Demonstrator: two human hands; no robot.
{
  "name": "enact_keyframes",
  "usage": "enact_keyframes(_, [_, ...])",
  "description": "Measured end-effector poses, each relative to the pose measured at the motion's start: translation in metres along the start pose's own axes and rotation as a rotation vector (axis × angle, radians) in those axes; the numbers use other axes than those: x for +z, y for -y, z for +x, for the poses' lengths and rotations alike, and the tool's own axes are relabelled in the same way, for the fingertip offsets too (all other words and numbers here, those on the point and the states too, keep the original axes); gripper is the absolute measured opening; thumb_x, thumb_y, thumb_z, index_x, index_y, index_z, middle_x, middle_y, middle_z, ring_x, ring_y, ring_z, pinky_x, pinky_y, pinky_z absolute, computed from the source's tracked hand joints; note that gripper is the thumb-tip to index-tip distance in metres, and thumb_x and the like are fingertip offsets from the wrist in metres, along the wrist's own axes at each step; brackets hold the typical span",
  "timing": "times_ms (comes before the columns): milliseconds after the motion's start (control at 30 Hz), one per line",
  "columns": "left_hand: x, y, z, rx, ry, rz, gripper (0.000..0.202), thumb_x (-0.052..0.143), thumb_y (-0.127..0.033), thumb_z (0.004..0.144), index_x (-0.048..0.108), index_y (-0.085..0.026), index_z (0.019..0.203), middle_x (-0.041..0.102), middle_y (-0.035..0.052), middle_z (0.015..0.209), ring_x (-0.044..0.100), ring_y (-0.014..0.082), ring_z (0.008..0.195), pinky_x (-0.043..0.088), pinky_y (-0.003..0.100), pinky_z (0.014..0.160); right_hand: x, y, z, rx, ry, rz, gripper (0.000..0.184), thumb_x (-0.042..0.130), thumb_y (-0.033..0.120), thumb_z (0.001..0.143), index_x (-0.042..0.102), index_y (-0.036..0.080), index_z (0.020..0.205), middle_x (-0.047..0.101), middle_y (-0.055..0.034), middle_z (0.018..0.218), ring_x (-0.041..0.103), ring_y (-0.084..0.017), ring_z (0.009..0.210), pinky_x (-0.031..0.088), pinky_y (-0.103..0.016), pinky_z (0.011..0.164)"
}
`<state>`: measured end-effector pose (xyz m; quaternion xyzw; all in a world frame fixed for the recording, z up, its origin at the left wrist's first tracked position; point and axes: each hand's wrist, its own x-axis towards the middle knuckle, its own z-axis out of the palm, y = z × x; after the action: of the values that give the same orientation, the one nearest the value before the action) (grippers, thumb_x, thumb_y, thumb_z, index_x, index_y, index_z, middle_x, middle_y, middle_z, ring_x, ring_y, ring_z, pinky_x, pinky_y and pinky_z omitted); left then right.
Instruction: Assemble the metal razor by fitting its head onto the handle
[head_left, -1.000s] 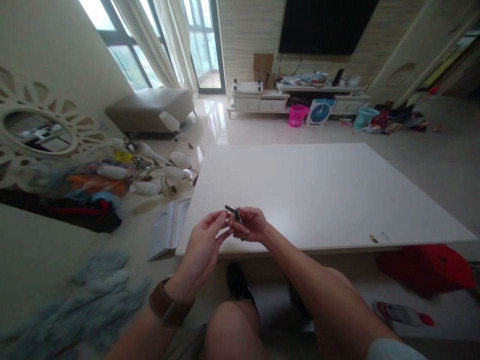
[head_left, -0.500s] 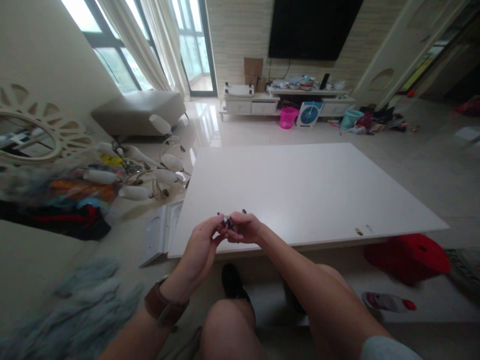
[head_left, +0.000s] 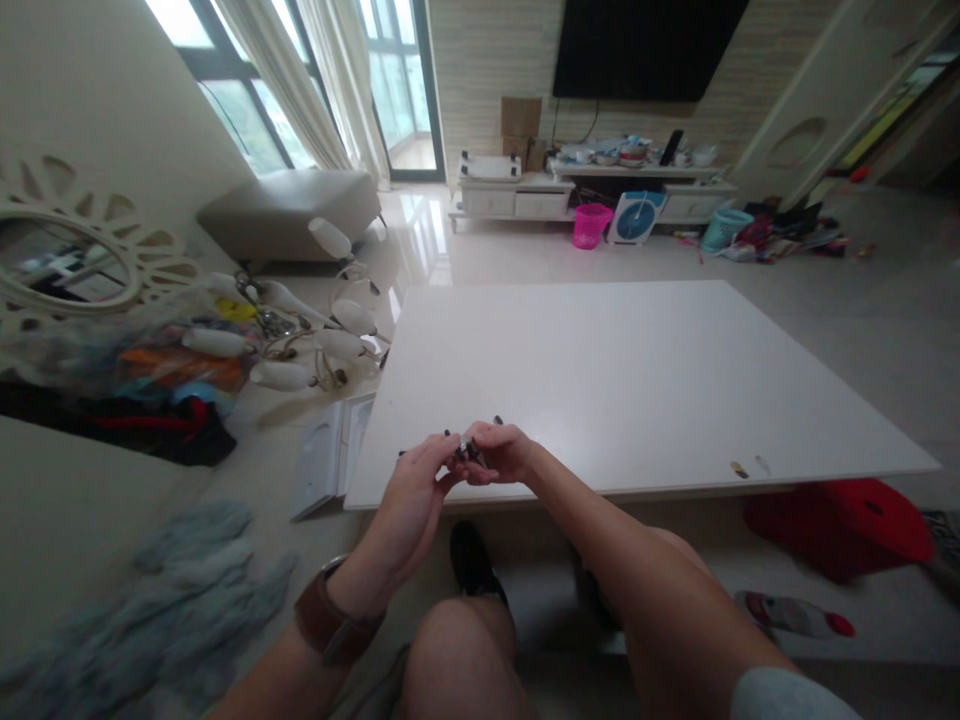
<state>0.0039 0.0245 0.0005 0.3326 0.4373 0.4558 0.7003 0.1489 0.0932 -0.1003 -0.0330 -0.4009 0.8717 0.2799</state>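
Observation:
Close together over the near left edge of the white tabletop (head_left: 585,370), both hands have their fingers closed around a small dark and silvery object (head_left: 466,449). Its kind is too small to make out. My left hand (head_left: 417,478) grips it from the left, with a thin dark tip showing beyond the knuckles. From the other side, my right hand (head_left: 504,453) pinches it, and another short dark end sticks up above these fingers. The fingers hide most of the object.
A small dark-and-yellow piece (head_left: 739,469) lies near the table's front edge. Below are a red stool (head_left: 840,525) and a plastic bottle (head_left: 796,615). At left stand a lamp with several white shades (head_left: 281,376) and a white panel (head_left: 319,455). Grey fabric (head_left: 165,600) covers some floor.
The whole view has shifted slightly, so things appear further right. Both hands stay closed on the small object, and a dark tip now shows left of my left hand.

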Motion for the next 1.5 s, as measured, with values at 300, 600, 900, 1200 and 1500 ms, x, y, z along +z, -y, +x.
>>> enact_keyframes(300, [0.002,0.002,-0.001,-0.025,0.053,0.005,0.028,0.071,-0.037,0.080,0.063,-0.017,0.063,0.064,0.0017,0.071,0.060,0.0149,0.074,0.047,0.027,0.074,-0.002,0.000,-0.006,-0.019,0.022,0.009,0.041,0.070,0.047,0.079,0.067,0.006,0.084,0.062,-0.0022,0.053,0.041,-0.008,0.035,0.030,-0.023,0.041])
enact_keyframes(600, [0.002,0.002,-0.001,-0.032,0.105,0.017,0.034,0.075,-0.045,0.079,0.063,-0.016,0.064,0.061,0.0010,0.069,0.058,0.0139,0.071,0.045,0.027,0.073,-0.004,-0.003,-0.005,-0.041,0.082,0.052,0.040,0.068,0.047,0.080,0.067,0.008,0.084,0.057,-0.0002,0.050,0.039,-0.009,0.035,0.030,-0.023,0.041])
enact_keyframes(900, [0.003,0.006,-0.001,-0.014,0.058,-0.008,0.028,0.070,-0.045,0.082,0.068,-0.017,0.078,0.059,0.0018,0.081,0.052,0.0146,0.077,0.043,0.026,0.068,-0.007,-0.007,-0.006,-0.024,-0.010,0.026,0.041,0.046,0.053,0.091,0.057,0.015,0.079,0.045,0.0034,0.043,0.036,-0.012,0.039,0.035,-0.026,0.048])
enact_keyframes(1200, [0.003,0.006,-0.002,-0.028,0.063,0.003,0.018,0.072,-0.036,0.080,0.071,-0.018,0.083,0.062,0.0025,0.087,0.053,0.0143,0.081,0.042,0.025,0.070,-0.006,-0.006,-0.004,-0.020,0.021,0.064,0.039,0.049,0.052,0.088,0.058,0.016,0.076,0.043,0.0025,0.040,0.037,-0.014,0.039,0.036,-0.026,0.049])
enact_keyframes(1500, [0.004,0.007,-0.004,-0.027,0.065,-0.021,0.017,0.071,-0.036,0.081,0.069,-0.018,0.080,0.064,0.0016,0.083,0.054,0.0136,0.080,0.041,0.025,0.071,-0.007,-0.011,-0.006,-0.013,-0.033,0.134,0.040,0.040,0.048,0.095,0.056,0.017,0.075,0.042,0.0019,0.042,0.042,-0.015,0.046,0.043,-0.027,0.057])
